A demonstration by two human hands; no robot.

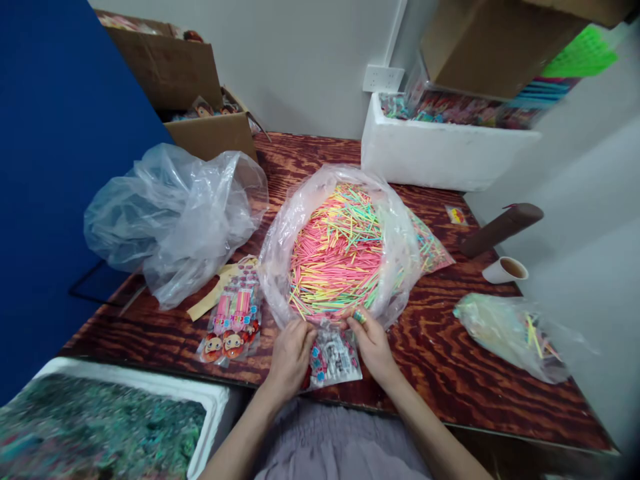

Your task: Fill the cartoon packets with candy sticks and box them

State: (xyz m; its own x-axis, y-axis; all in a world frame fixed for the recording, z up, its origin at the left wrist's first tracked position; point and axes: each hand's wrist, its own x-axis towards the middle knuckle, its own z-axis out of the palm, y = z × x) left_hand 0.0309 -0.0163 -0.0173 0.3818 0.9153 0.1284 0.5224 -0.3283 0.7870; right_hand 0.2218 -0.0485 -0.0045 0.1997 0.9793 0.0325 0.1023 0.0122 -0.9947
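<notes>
A large clear plastic bag (273, 250) stands with its mouth wide, full of thin pink, yellow, green and blue sticks (337, 253). At its near rim, my left hand (291, 352) is closed on the left upper edge of a small printed plastic packet (336, 360). My right hand (373, 345) pinches near the packet's upper right edge; something yellow and green shows at its fingers, too small to name. The packet lies between both hands at the table edge. Left of the big bag, several filled packets (233, 323) with pink sticks and cartoon faces lie overlapped.
A crumpled clear bag (190, 207) lies left, cardboard boxes (215, 133) behind it. A white foam box (435, 153) stands at the back right. Along the right are a brown cylinder (500, 230), a paper cup (497, 272) and another bag (510, 333). A foam bin (215, 407) sits lower left.
</notes>
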